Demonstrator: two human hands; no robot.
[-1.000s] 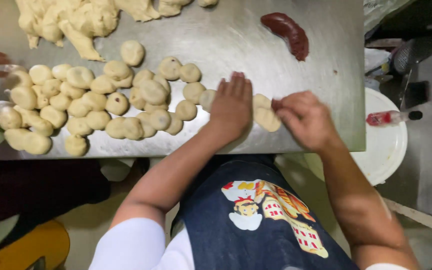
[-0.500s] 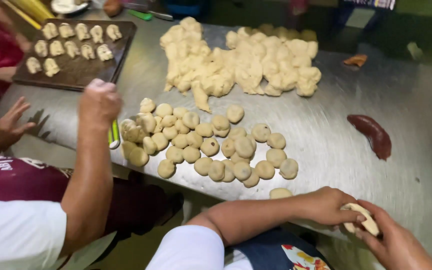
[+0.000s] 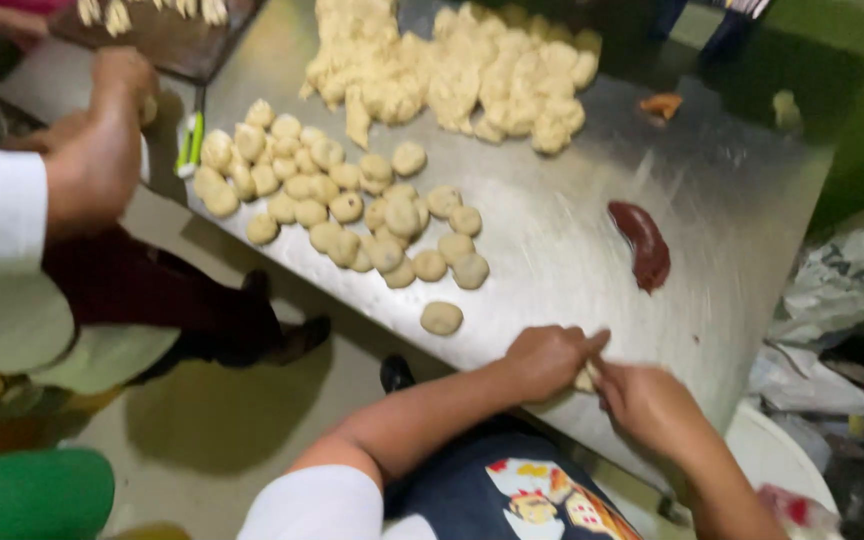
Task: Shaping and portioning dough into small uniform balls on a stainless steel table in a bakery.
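My left hand [image 3: 544,360] and my right hand [image 3: 652,405] meet at the near edge of a steel table [image 3: 572,250]. Both pinch one small pale dough piece [image 3: 584,379], which is mostly hidden between the fingers. A single dough ball [image 3: 442,318] lies just left of my left hand. Farther back sits a cluster of several dough balls [image 3: 352,205]. Beyond it is a big heap of raw dough [image 3: 452,70]. A strip of dark red paste [image 3: 644,245] lies on the steel behind my right hand.
Another person's hand [image 3: 102,140] with a white sleeve is raised at the left edge. A wooden board [image 3: 167,40] with shaped pieces is at the top left, a green tool [image 3: 189,140] beside it. A white bucket [image 3: 782,460] and plastic bags [image 3: 852,280] stand right.
The view has swung and moved closer to the table's near edge. My hands stay together on the dough piece. The other person's hand remains raised at the left.
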